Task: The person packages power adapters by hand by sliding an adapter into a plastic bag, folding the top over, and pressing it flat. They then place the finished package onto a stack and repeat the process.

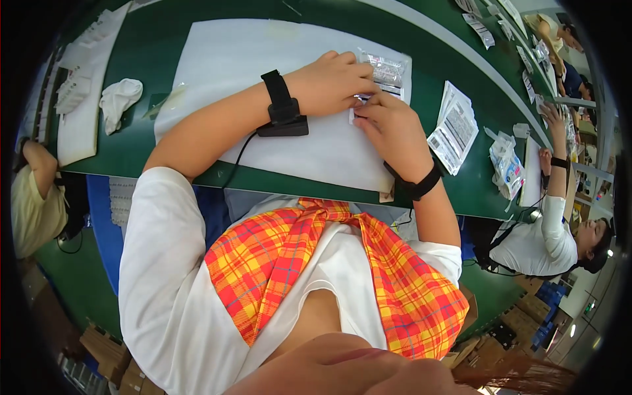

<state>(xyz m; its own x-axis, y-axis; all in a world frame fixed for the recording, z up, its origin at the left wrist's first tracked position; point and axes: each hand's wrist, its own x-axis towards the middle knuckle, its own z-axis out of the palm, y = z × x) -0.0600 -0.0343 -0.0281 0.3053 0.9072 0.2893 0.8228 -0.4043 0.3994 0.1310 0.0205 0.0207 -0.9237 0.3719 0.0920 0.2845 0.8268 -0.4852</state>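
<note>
A clear plastic packet [385,68] with a printed label lies at the far right of a white mat [263,49]. My left hand [334,82] rests over the packet's near left side, its fingers curled onto the edge. From the right, my right hand [394,128] meets it, thumb and fingers pinching the packet's near end. The fingertips of both hands almost touch, and they hide that end of the packet. Right of the mat lies a fanned stack of flat printed packets [454,131], apart from both hands.
A crumpled white cloth [120,102] lies left on the green table [148,59]. Further right sits a blue-and-white plastic bag [505,163]. Co-workers sit at both sides, one with a raised hand [555,122]. A cable [238,161] trails from my left wristband over the table edge.
</note>
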